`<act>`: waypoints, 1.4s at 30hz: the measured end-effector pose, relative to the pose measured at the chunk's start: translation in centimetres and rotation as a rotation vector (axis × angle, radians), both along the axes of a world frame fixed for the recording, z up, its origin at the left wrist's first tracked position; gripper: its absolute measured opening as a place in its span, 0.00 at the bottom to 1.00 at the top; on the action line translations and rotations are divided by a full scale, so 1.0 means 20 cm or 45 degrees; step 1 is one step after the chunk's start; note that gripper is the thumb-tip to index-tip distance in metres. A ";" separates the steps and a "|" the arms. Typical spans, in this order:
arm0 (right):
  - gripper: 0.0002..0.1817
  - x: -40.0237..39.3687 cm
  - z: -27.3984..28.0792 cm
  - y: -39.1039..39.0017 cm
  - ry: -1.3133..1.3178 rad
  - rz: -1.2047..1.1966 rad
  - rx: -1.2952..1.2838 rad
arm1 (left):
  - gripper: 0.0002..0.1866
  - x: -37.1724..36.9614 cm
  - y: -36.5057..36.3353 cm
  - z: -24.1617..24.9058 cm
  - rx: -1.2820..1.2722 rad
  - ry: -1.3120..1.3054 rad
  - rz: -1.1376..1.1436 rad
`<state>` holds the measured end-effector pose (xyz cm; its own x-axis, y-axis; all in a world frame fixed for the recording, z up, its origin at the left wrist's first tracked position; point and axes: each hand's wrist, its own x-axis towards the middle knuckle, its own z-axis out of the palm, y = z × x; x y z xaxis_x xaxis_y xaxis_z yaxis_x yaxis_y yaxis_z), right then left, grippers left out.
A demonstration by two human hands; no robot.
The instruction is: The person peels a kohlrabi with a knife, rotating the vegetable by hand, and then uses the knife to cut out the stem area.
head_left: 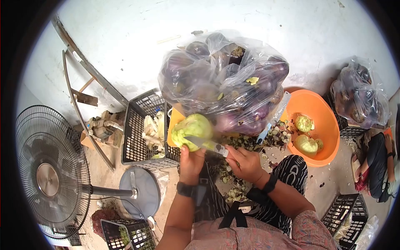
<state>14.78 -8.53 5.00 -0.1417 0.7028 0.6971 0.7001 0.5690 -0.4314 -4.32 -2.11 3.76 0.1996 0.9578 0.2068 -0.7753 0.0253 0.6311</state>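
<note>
My left hand (191,163) holds a large pale green peeled vegetable (192,131) from below, its thumb on the near side. In my right hand (246,163) is a knife (210,146), its blade pointing left and lying against the vegetable's lower right side. Just beyond, a clear plastic bag (225,81) bulges with dark purple eggplants. A second knife with a pale blue handle (263,133) lies at the bag's right side. Dark and pale peelings (235,183) are scattered below my hands.
An orange basin (329,121) with peeled pieces stands right. Left are a black crate (135,125) and a standing fan (48,179). Another eggplant bag (354,93) sits far right, above a person's arm (388,156). More crates (343,214) stand at the bottom.
</note>
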 end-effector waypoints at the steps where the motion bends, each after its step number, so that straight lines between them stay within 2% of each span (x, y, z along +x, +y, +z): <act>1: 0.23 0.00 0.00 0.00 0.017 0.001 -0.008 | 0.42 0.00 0.00 -0.01 0.021 0.043 0.012; 14: 0.23 -0.05 -0.03 0.05 0.031 -0.006 0.045 | 0.43 0.05 -0.01 0.01 0.011 0.029 0.057; 18: 0.23 -0.07 0.05 0.07 0.031 -0.018 0.006 | 0.43 0.06 -0.01 -0.01 -0.004 0.030 0.090; 20: 0.23 -0.07 0.07 0.11 0.123 -0.136 -0.021 | 0.43 0.06 -0.02 0.00 0.059 0.148 0.105; 22: 0.23 -0.06 0.02 0.14 0.178 -0.139 -0.001 | 0.44 0.07 -0.01 0.02 0.036 0.100 0.103; 24: 0.23 -0.03 0.00 0.13 0.226 -0.139 0.015 | 0.44 0.06 -0.01 0.02 0.009 0.046 0.105; 29: 0.24 -0.02 0.03 0.02 0.074 0.025 -0.012 | 0.45 0.05 -0.01 -0.02 -0.006 0.077 0.131; 42: 0.22 -0.10 0.04 0.05 0.136 -0.011 -0.010 | 0.41 0.07 -0.03 -0.02 0.046 0.102 0.131</act>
<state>12.82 -7.51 5.71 -0.0607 0.7095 0.7021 0.6546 0.5594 -0.5086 -2.86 -2.63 3.27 0.1182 0.9662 0.2289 -0.7198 -0.0754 0.6901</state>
